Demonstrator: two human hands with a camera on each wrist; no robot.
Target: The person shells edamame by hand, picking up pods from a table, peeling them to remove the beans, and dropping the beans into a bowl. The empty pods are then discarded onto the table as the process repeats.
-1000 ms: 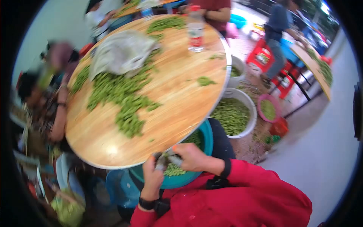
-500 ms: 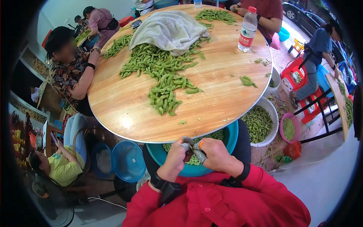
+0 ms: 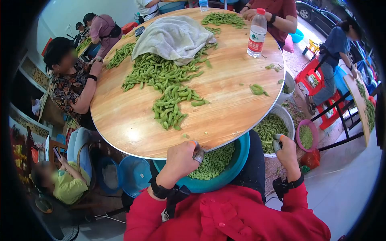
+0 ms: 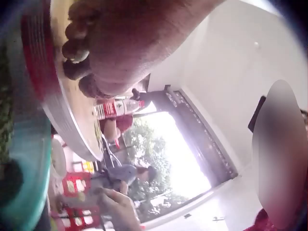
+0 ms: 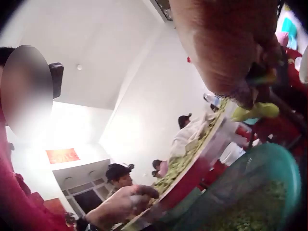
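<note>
My left hand is at the table's near edge, over the rim of a teal basin of shelled green beans. Its fingers are curled, with grey wrapping on the thumb and a finger; I cannot tell whether it holds anything. Out to the right, my right hand is beside a white basket full of green pods. Between its thumb and fingers it pinches a soybean pod. A heap of soybean pods lies on the round wooden table, partly under a grey cloth.
A water bottle stands at the table's right side. On the floor are a pink basin at right and a blue basin at left. Other people sit around the table, and a person in blue stands by another board.
Both hands were together over the teal basin. The right hand has since moved right, to beside the white basket, while the left has shifted slightly left to the table edge.
</note>
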